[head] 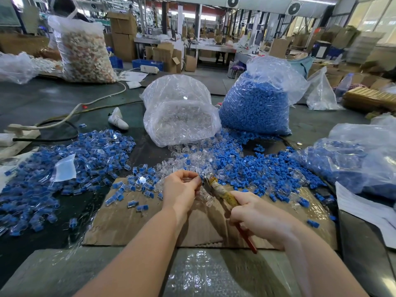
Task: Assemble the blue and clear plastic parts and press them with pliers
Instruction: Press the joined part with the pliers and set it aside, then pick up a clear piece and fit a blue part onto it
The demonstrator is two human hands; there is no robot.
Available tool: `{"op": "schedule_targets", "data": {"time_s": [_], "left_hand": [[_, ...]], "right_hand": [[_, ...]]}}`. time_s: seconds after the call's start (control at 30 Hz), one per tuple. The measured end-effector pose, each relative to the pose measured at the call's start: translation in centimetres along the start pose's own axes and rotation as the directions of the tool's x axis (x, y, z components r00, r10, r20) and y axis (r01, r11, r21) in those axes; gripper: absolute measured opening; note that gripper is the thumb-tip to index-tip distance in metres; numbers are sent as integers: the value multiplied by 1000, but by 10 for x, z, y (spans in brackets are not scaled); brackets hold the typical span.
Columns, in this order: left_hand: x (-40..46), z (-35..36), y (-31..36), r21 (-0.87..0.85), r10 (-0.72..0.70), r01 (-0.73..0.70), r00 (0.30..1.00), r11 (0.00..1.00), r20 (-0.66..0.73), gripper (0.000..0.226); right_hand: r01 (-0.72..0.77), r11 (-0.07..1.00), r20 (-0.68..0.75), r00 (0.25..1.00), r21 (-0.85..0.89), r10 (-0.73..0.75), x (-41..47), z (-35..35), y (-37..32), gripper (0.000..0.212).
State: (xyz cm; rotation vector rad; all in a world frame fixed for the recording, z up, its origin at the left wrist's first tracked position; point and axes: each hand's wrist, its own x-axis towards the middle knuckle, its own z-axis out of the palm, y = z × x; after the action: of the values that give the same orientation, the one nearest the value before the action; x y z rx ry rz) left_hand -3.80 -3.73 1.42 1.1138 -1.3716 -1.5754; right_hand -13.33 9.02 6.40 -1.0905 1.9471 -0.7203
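My left hand (pixel 182 189) pinches a small blue and clear part (pixel 198 179) at its fingertips, right against the jaws of the pliers (pixel 216 188). My right hand (pixel 259 217) grips the pliers' taped handles, with a red handle end (pixel 248 241) sticking out below. A loose heap of blue parts (pixel 267 168) and clear parts (pixel 188 159) lies just beyond my hands. A pile of joined blue and clear pieces (pixel 64 159) spreads to the left. Both hands work over a flat cardboard sheet (pixel 132 224).
A bag of clear parts (pixel 180 112) and a bag of blue parts (pixel 255 103) stand behind the heaps. Another bag of blue pieces (pixel 351 159) lies at the right beside white paper (pixel 364 209). Cables (pixel 64 121) and a white tool (pixel 117 120) lie far left.
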Motion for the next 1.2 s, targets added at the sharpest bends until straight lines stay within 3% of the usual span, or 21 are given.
{"op": "schedule_targets", "data": {"time_s": [0.17, 0.33, 0.47, 0.53, 0.63, 0.7, 0.73, 0.83, 0.97, 1.07, 1.2], "left_hand": [[-4, 0, 3, -67, -49, 50, 999, 996, 21, 9], [-9, 0, 5, -75, -55, 57, 998, 996, 25, 8], [-10, 1, 2, -62, -43, 44, 999, 997, 15, 10], [-11, 0, 2, -67, -38, 38, 999, 997, 3, 12], [-10, -1, 1, -70, -39, 38, 999, 997, -10, 9], [-8, -5, 1, 41, 42, -40, 998, 998, -50, 5], [-7, -9, 1, 137, 110, -99, 991, 986, -72, 5], [0, -27, 2, 468, 331, -236, 934, 852, -131, 6], [12, -61, -2, 797, 507, -179, 843, 577, -177, 17], [20, -76, -6, 894, 501, -75, 847, 442, -176, 20], [23, -79, -10, 918, 459, -29, 872, 395, -170, 22]], "right_hand": [[27, 996, -3, 1000, -84, -28, -5, 2, -4, 15], [51, 969, -36, 997, -242, -62, -6, 6, -8, 29], [36, 949, -54, 997, -314, -56, -3, 9, -2, 19], [64, 958, -55, 995, -278, -82, -2, 11, 1, 15], [113, 993, -125, 985, -45, -118, -3, 13, 2, 3], [99, 992, -178, 981, 84, -82, 0, 14, 6, 21], [83, 995, -224, 972, 61, -67, 2, 14, 8, 26], [-91, 964, -434, 900, -249, -27, 11, 10, 18, 38], [-315, 839, -567, 824, -444, 9, 15, 3, 28, 50], [-395, 778, -612, 791, -488, 17, 22, 0, 38, 54], [-452, 710, -632, 775, -540, 13, 29, -2, 46, 61]]}}
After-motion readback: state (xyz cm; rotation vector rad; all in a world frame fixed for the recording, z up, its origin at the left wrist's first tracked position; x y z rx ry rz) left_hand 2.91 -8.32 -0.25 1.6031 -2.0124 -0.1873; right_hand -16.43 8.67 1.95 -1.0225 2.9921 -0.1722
